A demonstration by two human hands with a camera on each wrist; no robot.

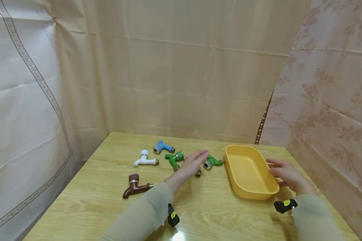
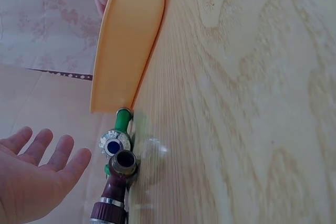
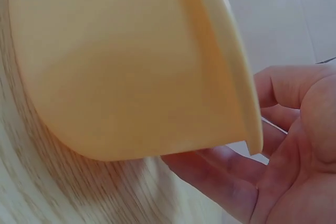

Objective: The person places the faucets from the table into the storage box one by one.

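My left hand point(image 1: 190, 165) is held with straight fingers above several plastic taps and grips none of them. Partly hidden beneath it lies a maroon tap point(image 2: 116, 190), with a green tap point(image 1: 211, 162) just beyond. Another green tap point(image 1: 175, 159) lies to the left of this hand. On the right stands a yellow plastic tray point(image 1: 235, 187), upright on the table. My right hand point(image 1: 289, 175) is at the tray's right long side, its fingers loosely bent by the outside of the rim; the tray hides part of these fingers in the right wrist view.
Further left on the wooden table point(image 1: 199, 214) lie a blue tap point(image 1: 163, 147), a white tap point(image 1: 144, 159) and a second maroon tap point(image 1: 134, 188). The right green tap's threaded end is close to the tray wall. Cloth curtains point(image 1: 184, 73) enclose the back and sides.
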